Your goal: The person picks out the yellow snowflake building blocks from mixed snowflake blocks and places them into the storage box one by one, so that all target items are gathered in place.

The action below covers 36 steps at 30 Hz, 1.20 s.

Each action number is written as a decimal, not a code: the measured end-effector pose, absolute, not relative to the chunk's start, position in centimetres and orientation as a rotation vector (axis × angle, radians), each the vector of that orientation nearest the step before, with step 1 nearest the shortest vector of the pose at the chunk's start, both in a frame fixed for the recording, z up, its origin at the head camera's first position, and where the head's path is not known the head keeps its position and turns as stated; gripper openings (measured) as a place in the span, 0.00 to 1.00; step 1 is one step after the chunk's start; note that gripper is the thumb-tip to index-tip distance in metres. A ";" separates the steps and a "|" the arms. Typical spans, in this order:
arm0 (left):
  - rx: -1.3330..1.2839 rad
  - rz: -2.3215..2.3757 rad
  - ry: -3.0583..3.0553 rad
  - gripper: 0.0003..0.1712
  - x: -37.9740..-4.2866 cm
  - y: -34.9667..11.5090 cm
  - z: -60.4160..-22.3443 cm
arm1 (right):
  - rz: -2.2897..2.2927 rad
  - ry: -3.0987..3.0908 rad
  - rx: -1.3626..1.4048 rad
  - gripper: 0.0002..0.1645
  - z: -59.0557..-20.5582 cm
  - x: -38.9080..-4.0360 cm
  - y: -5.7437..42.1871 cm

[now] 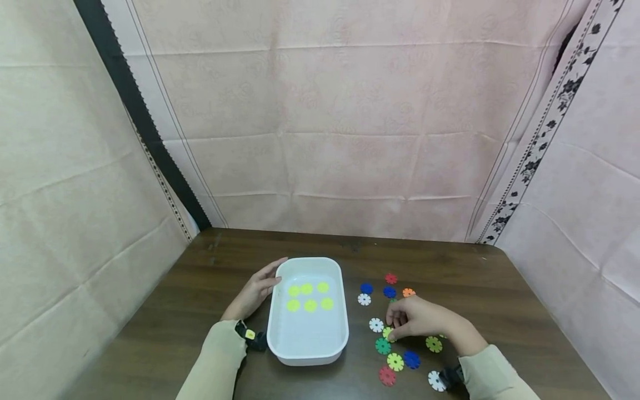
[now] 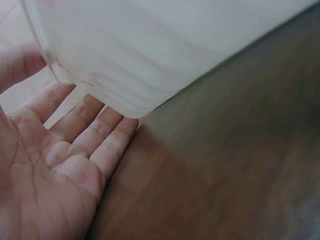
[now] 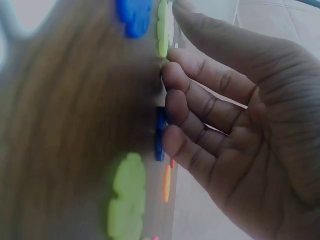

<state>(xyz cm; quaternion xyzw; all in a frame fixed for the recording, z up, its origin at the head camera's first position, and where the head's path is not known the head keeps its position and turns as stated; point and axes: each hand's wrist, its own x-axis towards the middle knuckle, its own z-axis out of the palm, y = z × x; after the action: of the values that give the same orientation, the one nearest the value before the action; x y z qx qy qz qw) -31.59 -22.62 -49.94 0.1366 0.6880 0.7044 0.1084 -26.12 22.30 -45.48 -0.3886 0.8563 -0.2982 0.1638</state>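
My left hand (image 1: 257, 291) rests at the far left corner of a white rectangular tray (image 1: 305, 347). Its thumb meets the rim. In the left wrist view the straight fingers (image 2: 95, 122) reach behind the tray wall (image 2: 130, 55). Bright yellow discs (image 1: 310, 306) lie in two rows of three inside. To the right of the tray, my right hand (image 1: 420, 319) pinches a yellow-green notched building disc (image 1: 387, 332) at the tabletop. In the right wrist view thumb and index fingertip sit at opposite edges of that disc (image 3: 162, 30); the other fingers are bent.
Around the right hand, notched discs are scattered: green (image 1: 383, 345), blue (image 1: 411, 359), red (image 1: 387, 375), white (image 1: 376, 325), orange (image 1: 408, 292) and yellow-green (image 1: 433, 344). The brown wooden table (image 1: 500, 311) meets hanging pale cloth (image 1: 340, 166) at the back and sides.
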 end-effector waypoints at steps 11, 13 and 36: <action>0.401 2.075 2.005 0.31 -31.4 -22.7 -49.8 | -0.822 2.446 -1.107 0.13 -45.6 -26.0 21.8; 0.403 2.070 2.008 0.31 -31.4 -22.7 -49.8 | -0.818 2.445 -1.107 0.12 -45.6 -26.0 21.8; 0.424 2.066 2.010 0.31 -31.4 -22.6 -49.7 | -0.786 2.472 -1.056 0.18 -45.5 -25.9 22.0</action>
<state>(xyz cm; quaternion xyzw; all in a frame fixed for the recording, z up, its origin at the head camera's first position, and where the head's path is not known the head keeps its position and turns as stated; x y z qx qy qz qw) -31.38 -22.65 -49.66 0.1445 0.6855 0.7045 0.1138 -25.89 21.96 -45.47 -0.3717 0.8698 -0.2766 0.1695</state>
